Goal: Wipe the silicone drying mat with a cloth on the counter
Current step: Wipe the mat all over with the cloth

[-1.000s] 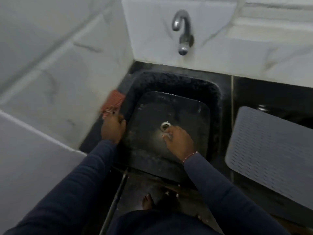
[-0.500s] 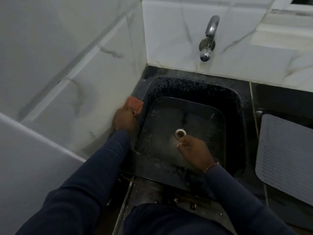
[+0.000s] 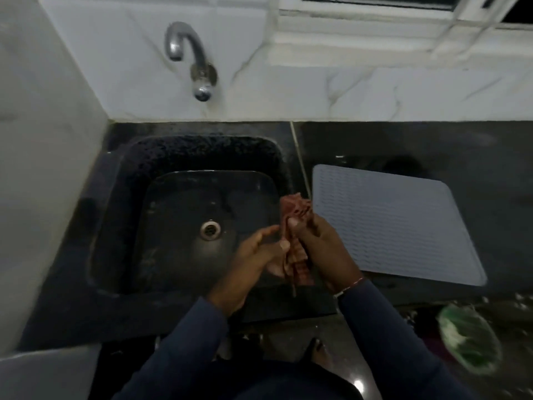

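Holding cloth (image 3: 297,210), hands (image 3: 324,248) at sink (image 3: 202,153) edge, mat (image 3: 395,226) beside

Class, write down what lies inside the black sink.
Only the metal drain shows in the sink. The left hand, right hand and cloth cover its near right corner.

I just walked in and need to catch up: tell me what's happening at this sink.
A person stands at the sink, holding a reddish cloth in both hands over its right side. The right hand grips the cloth's upper part; the left hand pinches it lower down with the thumb. The grey mat lies flat on the counter to the right with nothing touching it, so wiping has not begun.
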`<state>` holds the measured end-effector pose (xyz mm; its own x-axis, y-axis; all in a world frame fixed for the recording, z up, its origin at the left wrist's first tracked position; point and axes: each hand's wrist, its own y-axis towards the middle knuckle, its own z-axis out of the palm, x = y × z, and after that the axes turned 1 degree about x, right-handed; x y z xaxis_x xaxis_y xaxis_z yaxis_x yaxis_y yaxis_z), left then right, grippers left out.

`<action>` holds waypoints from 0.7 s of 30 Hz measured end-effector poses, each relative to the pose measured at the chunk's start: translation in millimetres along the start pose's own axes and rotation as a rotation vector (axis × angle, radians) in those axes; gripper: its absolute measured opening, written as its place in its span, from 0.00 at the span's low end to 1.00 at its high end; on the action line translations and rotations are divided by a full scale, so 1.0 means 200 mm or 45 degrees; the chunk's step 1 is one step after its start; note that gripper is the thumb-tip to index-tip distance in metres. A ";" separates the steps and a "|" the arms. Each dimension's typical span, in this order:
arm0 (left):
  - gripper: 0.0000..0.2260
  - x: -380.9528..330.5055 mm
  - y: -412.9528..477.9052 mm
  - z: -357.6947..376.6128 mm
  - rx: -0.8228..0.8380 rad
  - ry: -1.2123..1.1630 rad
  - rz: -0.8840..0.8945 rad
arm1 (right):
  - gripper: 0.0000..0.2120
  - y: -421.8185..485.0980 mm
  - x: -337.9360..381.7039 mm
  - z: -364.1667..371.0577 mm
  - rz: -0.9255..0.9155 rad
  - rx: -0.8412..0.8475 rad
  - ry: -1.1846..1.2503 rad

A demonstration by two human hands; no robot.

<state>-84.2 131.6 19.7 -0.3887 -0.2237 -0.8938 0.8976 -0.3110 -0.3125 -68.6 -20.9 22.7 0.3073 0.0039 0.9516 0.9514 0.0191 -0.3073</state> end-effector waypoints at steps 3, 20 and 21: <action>0.19 0.06 0.06 0.21 0.005 0.050 -0.094 | 0.15 -0.08 -0.07 -0.23 -0.072 -0.067 -0.290; 0.22 0.26 0.29 0.93 -0.012 0.344 -0.198 | 0.18 -0.20 -0.19 -0.98 -0.095 0.179 0.122; 0.21 0.26 0.29 0.94 -0.031 0.391 -0.193 | 0.17 -0.21 -0.20 -0.97 -0.068 0.203 0.199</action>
<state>-92.5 -72.3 16.5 -0.4405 0.1129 -0.8906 0.8406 -0.2964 -0.4534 -116.5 -216.0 -4.0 0.2675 -0.1561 0.9508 0.9552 0.1726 -0.2404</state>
